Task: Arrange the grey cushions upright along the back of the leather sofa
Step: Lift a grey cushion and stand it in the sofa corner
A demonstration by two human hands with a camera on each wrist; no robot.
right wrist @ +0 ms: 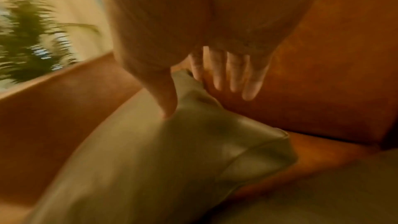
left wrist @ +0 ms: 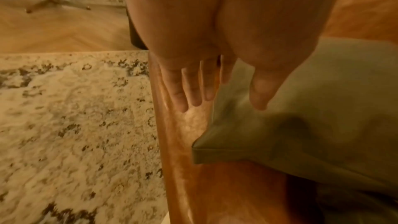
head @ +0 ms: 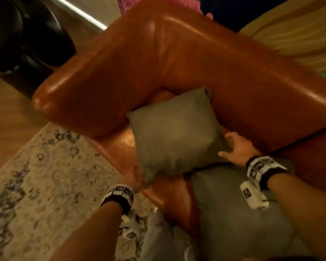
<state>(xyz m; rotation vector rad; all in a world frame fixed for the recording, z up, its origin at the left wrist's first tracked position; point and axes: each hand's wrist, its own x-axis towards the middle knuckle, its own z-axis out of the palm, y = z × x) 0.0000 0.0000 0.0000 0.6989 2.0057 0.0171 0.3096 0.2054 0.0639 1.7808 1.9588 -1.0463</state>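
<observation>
A grey cushion [head: 175, 132] leans tilted in the corner of the brown leather sofa [head: 158, 63], between armrest and backrest. My left hand [head: 135, 177] is at its lower left corner; in the left wrist view the left hand [left wrist: 226, 101] has its thumb on the cushion [left wrist: 312, 117] and straight fingers [left wrist: 193, 94] alongside its edge. My right hand [head: 235, 147] is at the cushion's right edge, thumb on the front face and spread fingers [right wrist: 232, 77] behind the cushion [right wrist: 193, 134], near the backrest. A second grey cushion [head: 233, 213] lies flat on the seat under my right forearm.
A patterned rug [head: 45, 176] covers the wooden floor [head: 8, 119] left of the sofa. A dark, bulky object [head: 26, 44] stands beyond the armrest. Beige fabric [head: 299, 31] hangs behind the backrest. A green plant [right wrist: 28, 48] stands beyond the sofa.
</observation>
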